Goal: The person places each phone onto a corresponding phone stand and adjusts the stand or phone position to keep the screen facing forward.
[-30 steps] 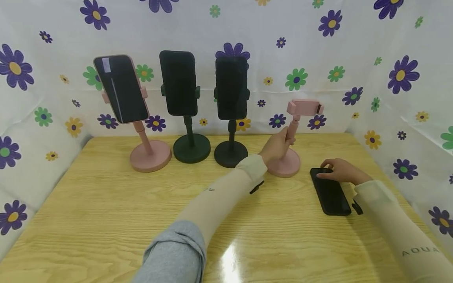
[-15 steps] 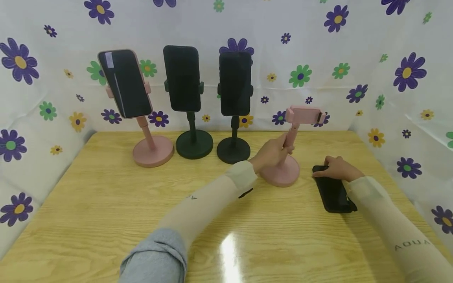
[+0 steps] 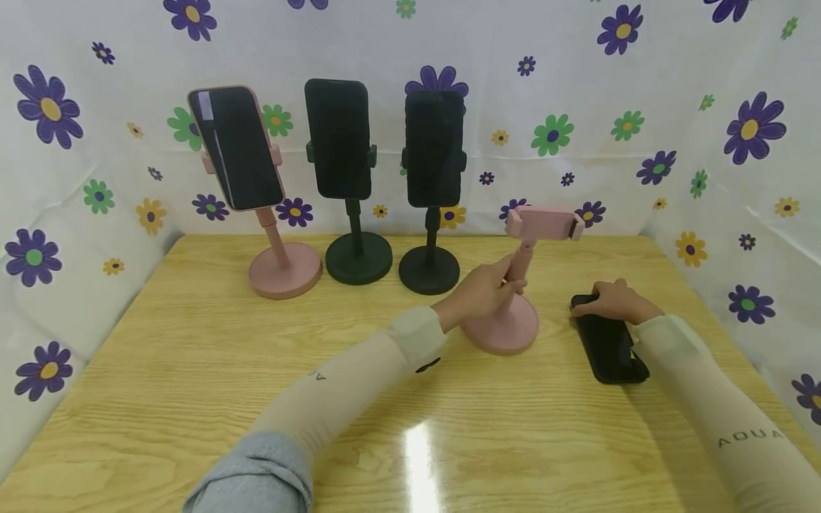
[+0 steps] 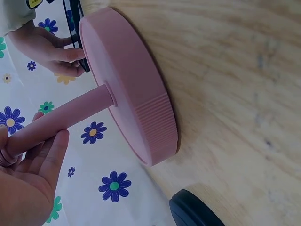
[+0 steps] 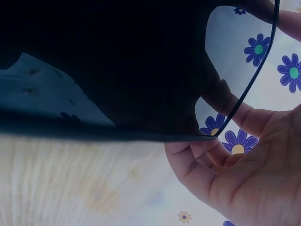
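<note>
In the head view my left hand point(image 3: 481, 288) grips the stem of a pink phone stand point(image 3: 503, 329), whose holder at the top has no phone in it. The left wrist view shows the fingers point(image 4: 54, 160) wrapped about that stem and the round base point(image 4: 141, 94) close over the table. To the right, my right hand point(image 3: 616, 301) holds the far end of a black smartphone point(image 3: 606, 345). Seen from the right wrist, its fingers point(image 5: 193, 162) curl at the edge of the phone point(image 5: 117, 70), and the dark screen mirrors them.
Left of the held stand are a pink stand point(image 3: 285, 271), a dark green stand point(image 3: 359, 260) and a black stand point(image 3: 430, 271), each carrying an upright phone. A flowered cloth point(image 3: 507, 43) surrounds the wooden table point(image 3: 359, 442) at the back and sides.
My left hand has drawn the pink stand nearer and slightly left. The right hand has moved from lying over the smartphone's top to gripping its far edge. The head view has shifted slightly.
</note>
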Tool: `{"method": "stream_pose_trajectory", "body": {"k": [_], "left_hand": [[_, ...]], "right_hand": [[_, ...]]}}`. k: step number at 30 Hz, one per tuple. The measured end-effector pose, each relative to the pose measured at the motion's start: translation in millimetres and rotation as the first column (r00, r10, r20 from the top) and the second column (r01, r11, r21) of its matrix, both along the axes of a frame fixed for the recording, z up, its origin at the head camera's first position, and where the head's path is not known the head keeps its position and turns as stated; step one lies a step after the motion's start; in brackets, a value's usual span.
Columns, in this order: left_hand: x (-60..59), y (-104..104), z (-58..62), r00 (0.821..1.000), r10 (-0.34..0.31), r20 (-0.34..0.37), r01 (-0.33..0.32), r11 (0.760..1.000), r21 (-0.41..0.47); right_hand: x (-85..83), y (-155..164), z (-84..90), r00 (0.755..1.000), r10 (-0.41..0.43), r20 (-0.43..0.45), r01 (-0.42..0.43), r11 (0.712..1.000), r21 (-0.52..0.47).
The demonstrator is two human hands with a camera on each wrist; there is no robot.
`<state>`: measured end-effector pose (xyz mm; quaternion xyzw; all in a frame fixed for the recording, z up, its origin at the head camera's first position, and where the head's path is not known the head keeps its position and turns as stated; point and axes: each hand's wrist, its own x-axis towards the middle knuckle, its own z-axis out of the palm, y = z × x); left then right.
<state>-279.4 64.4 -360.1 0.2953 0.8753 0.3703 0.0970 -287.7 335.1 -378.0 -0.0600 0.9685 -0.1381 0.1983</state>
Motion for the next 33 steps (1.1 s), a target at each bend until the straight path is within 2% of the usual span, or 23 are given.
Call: {"method": "stream_pose_trajectory", "body": {"k": [5, 12, 14, 17, 22, 26, 33], "left_hand": [[6.8, -5, -0.1, 0.999, 0.011, 0.038, -0.011, 1.000, -0.009], [13.9, -18, 0.9, 0.999, 0.013, 0.044, -0.012, 1.000, -0.017], [14.9, -22, 1.4, 0.998, 0.010, 0.065, -0.010, 1.000, -0.006], [15.6, -27, 1.9, 0.995, 0.000, 0.103, -0.002, 1.000, 0.026], [17.5, -37, 1.7, 0.990, -0.006, 0.144, -0.004, 0.997, 0.073], [21.2, -48, 3.3, 0.988, -0.001, 0.154, -0.011, 0.997, 0.077], [27.1, -71, 5.9, 0.986, -0.026, 0.166, 0.010, 0.995, 0.095]], "right_hand": [[0.4, 2, -3.1, 1.000, -0.012, 0.002, 0.012, 1.000, -0.004], [4.0, 0, -2.2, 1.000, -0.018, -0.003, 0.018, 0.999, -0.028], [5.4, -1, 0.2, 1.000, -0.012, 0.001, 0.012, 1.000, 0.004], [8.3, -1, 5.1, 0.999, 0.000, 0.037, -0.004, 0.994, 0.111], [15.8, -5, 8.9, 0.992, 0.023, 0.121, -0.055, 0.960, 0.274], [23.1, -8, 7.6, 0.990, 0.040, 0.136, -0.077, 0.957, 0.281], [35.0, -10, 6.9, 0.990, 0.049, 0.129, -0.081, 0.963, 0.257]]}}
